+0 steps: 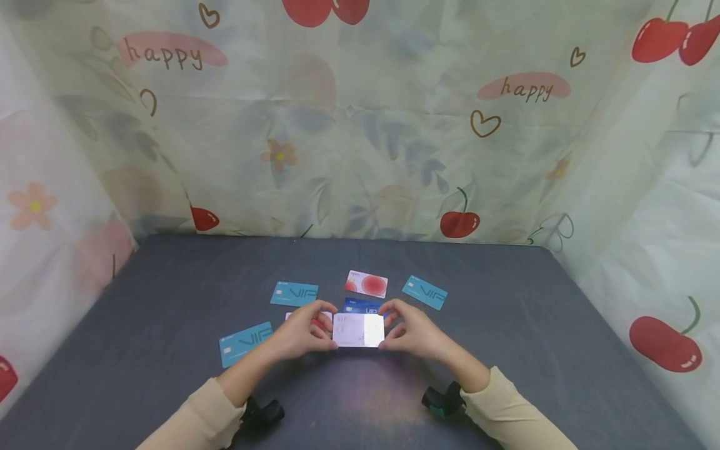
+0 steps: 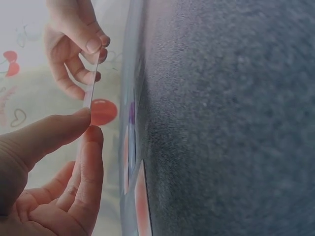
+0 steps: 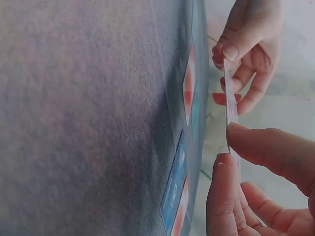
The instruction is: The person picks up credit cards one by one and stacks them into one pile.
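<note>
A pale lilac VIP card [image 1: 350,331] is held up off the table by both hands, its right part shining with glare. My left hand [image 1: 304,330] pinches its left edge between thumb and fingers. Its right edge is pinched by my right hand [image 1: 416,331]. Both wrist views show the lilac card [image 2: 93,83] edge-on, spanning the two hands. Just behind it lies a dark blue VIP card [image 1: 360,304], partly covered. A white card with red [image 1: 329,317] is mostly hidden behind my left fingers.
On the dark grey table [image 1: 506,325] lie a teal card [image 1: 294,293] at back left, another teal card [image 1: 245,344] by the left forearm, a third teal card [image 1: 424,292] at right, and a white card with red circles [image 1: 366,284] at the back. A patterned curtain [image 1: 349,125] surrounds the table.
</note>
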Action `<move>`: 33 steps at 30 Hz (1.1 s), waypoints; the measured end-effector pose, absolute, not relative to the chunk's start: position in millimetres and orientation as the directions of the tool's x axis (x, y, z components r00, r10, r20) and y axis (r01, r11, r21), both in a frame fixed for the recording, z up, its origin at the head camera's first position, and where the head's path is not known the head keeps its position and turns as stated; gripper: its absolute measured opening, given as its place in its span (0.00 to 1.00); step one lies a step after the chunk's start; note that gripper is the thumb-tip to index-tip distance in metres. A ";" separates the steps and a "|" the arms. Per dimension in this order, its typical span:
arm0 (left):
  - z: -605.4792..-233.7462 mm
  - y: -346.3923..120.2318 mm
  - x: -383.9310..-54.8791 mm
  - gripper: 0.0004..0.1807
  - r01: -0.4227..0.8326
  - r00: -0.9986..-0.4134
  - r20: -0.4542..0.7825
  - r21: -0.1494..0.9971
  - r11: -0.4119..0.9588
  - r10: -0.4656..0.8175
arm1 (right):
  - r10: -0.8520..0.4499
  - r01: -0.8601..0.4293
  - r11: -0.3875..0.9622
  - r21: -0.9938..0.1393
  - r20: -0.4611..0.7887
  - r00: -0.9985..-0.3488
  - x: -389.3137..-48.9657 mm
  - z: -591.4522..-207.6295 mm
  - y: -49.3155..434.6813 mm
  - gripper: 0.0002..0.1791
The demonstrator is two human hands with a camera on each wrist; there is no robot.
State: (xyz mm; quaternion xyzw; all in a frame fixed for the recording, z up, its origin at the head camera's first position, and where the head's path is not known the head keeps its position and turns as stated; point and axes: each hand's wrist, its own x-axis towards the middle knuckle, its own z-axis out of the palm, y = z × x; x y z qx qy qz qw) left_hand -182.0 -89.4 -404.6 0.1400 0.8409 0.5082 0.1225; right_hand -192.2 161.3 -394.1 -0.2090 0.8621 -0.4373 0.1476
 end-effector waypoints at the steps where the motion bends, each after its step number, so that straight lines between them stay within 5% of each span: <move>1: -405.1 -89.8 -181.5 0.30 0.110 -0.931 -0.065 0.888 0.446 0.359 | -0.493 -0.235 0.528 -0.816 -0.070 -0.867 -191.9 -394.8 160.6 0.28; 33: -415.5 -85.6 -169.4 0.26 0.138 -0.899 -0.111 0.846 0.515 0.423 | -0.532 -0.215 0.571 -0.792 -0.158 -0.832 -180.2 -410.2 156.8 0.26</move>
